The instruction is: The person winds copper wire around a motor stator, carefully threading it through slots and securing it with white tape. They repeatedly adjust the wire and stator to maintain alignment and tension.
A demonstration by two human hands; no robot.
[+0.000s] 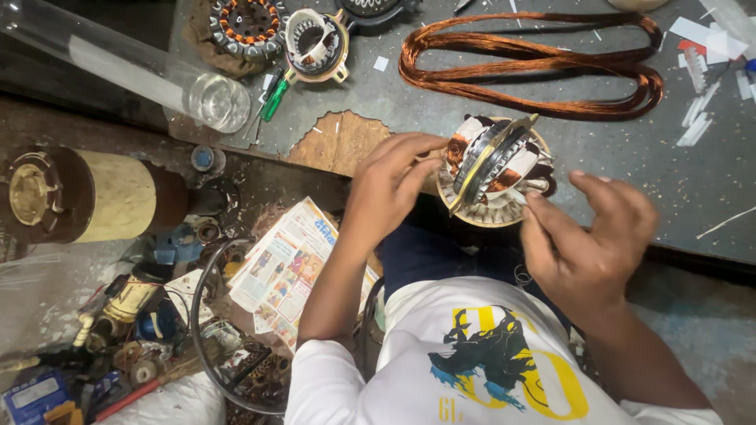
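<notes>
— How is that motor stator held?
— At the workbench edge: the left hand has its fingers closed on the left rim, and the right hand pinches the lower right side.
— Handling?
— Likely heavy and stiff, windings fragile; grip the metal rim.
— Room?
— The copper wire coil lies behind; the bench to the right is mostly bare.

Both hands grip a round motor stator wound with copper, tilted at the workbench edge: left hand on its left side, right hand pinching its right rim. A copper wire coil lies beyond, a newspaper below.
</notes>
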